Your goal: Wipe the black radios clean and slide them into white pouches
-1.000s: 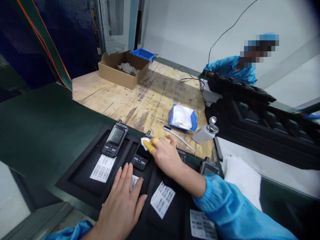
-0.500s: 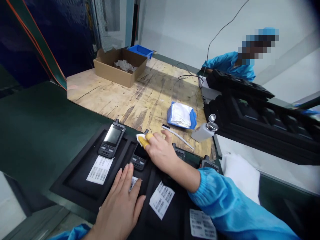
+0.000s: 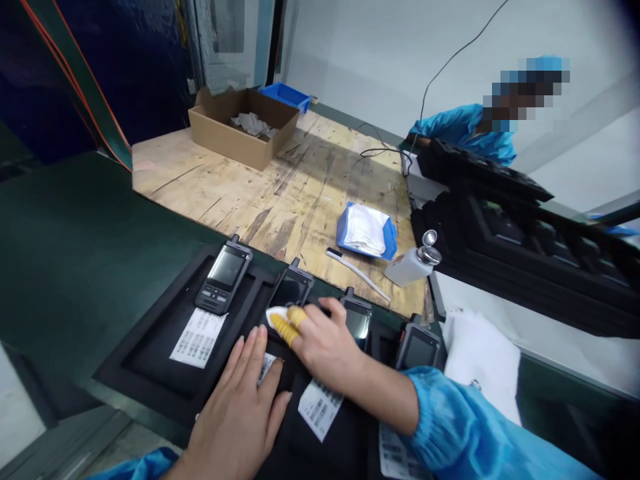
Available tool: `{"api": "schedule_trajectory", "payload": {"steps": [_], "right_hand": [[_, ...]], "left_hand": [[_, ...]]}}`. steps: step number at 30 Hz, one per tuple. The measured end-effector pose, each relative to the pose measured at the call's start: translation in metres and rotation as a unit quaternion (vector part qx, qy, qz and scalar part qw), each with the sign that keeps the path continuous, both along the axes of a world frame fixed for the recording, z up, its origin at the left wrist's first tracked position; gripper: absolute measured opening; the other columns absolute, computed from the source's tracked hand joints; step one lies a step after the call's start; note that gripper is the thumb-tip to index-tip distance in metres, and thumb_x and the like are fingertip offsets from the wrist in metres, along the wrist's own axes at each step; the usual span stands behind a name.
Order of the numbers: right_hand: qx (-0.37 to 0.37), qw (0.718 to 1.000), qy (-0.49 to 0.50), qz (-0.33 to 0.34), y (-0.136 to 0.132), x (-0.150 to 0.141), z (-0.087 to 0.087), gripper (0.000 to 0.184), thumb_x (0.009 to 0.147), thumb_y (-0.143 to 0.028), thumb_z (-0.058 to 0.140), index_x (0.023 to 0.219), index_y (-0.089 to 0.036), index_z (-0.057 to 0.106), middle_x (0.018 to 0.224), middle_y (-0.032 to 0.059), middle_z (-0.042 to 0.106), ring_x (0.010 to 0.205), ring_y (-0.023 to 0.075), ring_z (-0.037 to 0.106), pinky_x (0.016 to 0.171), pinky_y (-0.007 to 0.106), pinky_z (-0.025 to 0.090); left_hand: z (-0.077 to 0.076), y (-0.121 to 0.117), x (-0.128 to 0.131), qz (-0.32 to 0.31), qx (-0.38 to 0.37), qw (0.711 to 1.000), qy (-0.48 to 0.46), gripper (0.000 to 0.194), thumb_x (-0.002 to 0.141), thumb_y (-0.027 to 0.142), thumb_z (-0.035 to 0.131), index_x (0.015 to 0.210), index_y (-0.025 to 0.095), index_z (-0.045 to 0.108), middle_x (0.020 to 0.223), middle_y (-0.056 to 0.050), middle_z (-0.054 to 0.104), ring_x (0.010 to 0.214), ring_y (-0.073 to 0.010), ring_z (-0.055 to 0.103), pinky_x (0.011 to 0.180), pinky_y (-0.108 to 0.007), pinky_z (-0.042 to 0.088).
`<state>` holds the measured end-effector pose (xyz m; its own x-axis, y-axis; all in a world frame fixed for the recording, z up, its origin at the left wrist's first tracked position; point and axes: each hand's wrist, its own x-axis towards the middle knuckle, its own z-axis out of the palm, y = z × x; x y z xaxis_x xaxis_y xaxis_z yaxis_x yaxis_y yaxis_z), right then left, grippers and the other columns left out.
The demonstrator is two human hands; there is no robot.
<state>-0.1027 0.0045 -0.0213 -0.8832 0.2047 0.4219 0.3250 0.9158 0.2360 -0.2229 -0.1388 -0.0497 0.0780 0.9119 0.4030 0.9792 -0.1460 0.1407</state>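
Note:
My right hand (image 3: 325, 350), with yellow finger cots on two fingers, pinches a white cloth (image 3: 276, 318) against the lower part of a black handheld radio (image 3: 291, 288). My left hand (image 3: 237, 400) lies flat and open on the black foam tray (image 3: 150, 353), beside a printed barcode label (image 3: 199, 339). Another radio (image 3: 223, 277) sits in its recess to the left, its screen lit. Two more radios (image 3: 359, 317) (image 3: 417, 350) stand to the right of my right hand. A second label (image 3: 319, 408) lies below my right wrist.
Beyond the tray lies a plywood table (image 3: 280, 200) holding a cardboard box (image 3: 240, 130), a blue bin (image 3: 286, 97), a blue-edged cloth pack (image 3: 367, 231), a white stick (image 3: 357, 275) and a pump bottle (image 3: 413, 265). Stacked black trays (image 3: 500, 240) and a co-worker in blue (image 3: 465, 130) are at right.
My right hand has slid toward me along the radio, taking the cloth from its top to its lower part. The radio's upper screen now shows. My left hand has not visibly moved.

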Motion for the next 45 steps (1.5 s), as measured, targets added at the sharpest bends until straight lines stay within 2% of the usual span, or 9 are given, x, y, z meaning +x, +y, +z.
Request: {"api": "schedule_trajectory", "payload": {"steps": [5,12,19,25,28,31,35,41,45], "right_hand": [[0.024,0.995,-0.021,-0.1,0.029,-0.013,0.012,0.019,0.088,-0.014,0.053,0.076,-0.02,0.067,0.083,0.0034,0.059,0.087,0.0187,0.045,0.094,0.043,0.013],[-0.036,0.999,-0.032,0.025,-0.021,0.005,-0.007,0.027,0.088,-0.021,0.05,0.065,-0.023,0.063,0.079,0.0014,0.058,0.082,0.0165,0.045,0.092,0.041,0.021],[0.024,0.994,0.005,-0.102,0.027,0.008,0.004,0.023,0.089,-0.013,0.048,0.083,-0.021,0.069,0.086,0.0032,0.063,0.082,0.0165,0.046,0.092,0.041,0.018],[-0.06,0.998,-0.009,0.009,-0.022,0.017,-0.009,0.027,0.088,-0.014,0.047,0.068,-0.021,0.064,0.076,0.0015,0.06,0.077,0.0166,0.045,0.091,0.041,0.022],[-0.084,0.996,0.007,0.02,-0.028,0.017,0.002,0.024,0.089,-0.014,0.046,0.08,-0.022,0.066,0.081,0.0008,0.061,0.077,0.0149,0.046,0.091,0.039,0.023],[-0.049,0.997,0.054,-0.017,-0.006,0.004,0.025,0.026,0.089,-0.013,0.043,0.092,-0.022,0.068,0.089,0.0028,0.063,0.078,0.0145,0.048,0.089,0.039,0.022],[0.002,0.998,0.038,-0.048,0.028,-0.036,0.038,0.026,0.087,-0.013,0.046,0.075,-0.02,0.068,0.08,0.0041,0.06,0.074,0.0157,0.046,0.086,0.039,0.021],[-0.002,0.999,-0.027,-0.035,0.041,-0.101,0.021,0.026,0.089,-0.012,0.047,0.077,-0.02,0.069,0.079,0.0031,0.059,0.077,0.0162,0.048,0.089,0.04,0.018],[-0.004,0.998,-0.054,-0.014,0.024,-0.103,0.008,0.023,0.089,-0.014,0.049,0.081,-0.02,0.068,0.083,0.0038,0.059,0.08,0.0174,0.048,0.089,0.041,0.019]], "left_hand": [[0.002,0.0,0.0,-0.005,-0.004,1.0,0.004,0.028,0.087,0.024,0.05,0.109,0.01,0.061,0.136,-0.028,0.044,0.125,-0.0381,0.046,0.095,-0.052,0.047],[-0.001,-0.003,0.001,0.004,-0.025,1.0,0.001,0.037,0.088,0.028,0.048,0.118,0.009,0.056,0.136,-0.026,0.046,0.125,-0.0354,0.046,0.097,-0.05,0.047],[0.002,-0.002,0.0,-0.002,-0.013,1.0,0.003,0.029,0.087,0.026,0.05,0.11,0.01,0.06,0.136,-0.027,0.044,0.127,-0.037,0.043,0.096,-0.052,0.046],[0.0,-0.001,0.001,-0.002,-0.01,1.0,0.017,0.034,0.086,0.026,0.05,0.114,0.008,0.059,0.133,-0.027,0.048,0.123,-0.0372,0.048,0.093,-0.051,0.05],[0.002,-0.004,0.0,-0.002,0.001,1.0,-0.01,0.033,0.087,0.025,0.049,0.114,0.009,0.059,0.132,-0.026,0.05,0.122,-0.0357,0.049,0.093,-0.05,0.05],[0.009,-0.008,-0.009,-0.002,0.026,0.998,-0.06,0.025,0.089,0.022,0.046,0.107,0.012,0.062,0.132,-0.023,0.051,0.125,-0.0332,0.047,0.095,-0.05,0.049],[0.015,-0.012,-0.039,0.045,0.048,0.995,-0.073,0.027,0.091,0.023,0.044,0.109,0.012,0.061,0.133,-0.02,0.051,0.126,-0.0304,0.047,0.099,-0.052,0.045],[0.005,-0.015,-0.071,0.104,0.013,0.994,-0.019,0.034,0.092,0.03,0.043,0.114,0.01,0.06,0.131,-0.02,0.054,0.124,-0.0303,0.049,0.098,-0.053,0.045],[-0.001,-0.013,-0.067,0.102,0.024,0.994,-0.01,0.034,0.091,0.029,0.044,0.109,0.007,0.063,0.128,-0.023,0.055,0.122,-0.0317,0.051,0.097,-0.052,0.047]]}}
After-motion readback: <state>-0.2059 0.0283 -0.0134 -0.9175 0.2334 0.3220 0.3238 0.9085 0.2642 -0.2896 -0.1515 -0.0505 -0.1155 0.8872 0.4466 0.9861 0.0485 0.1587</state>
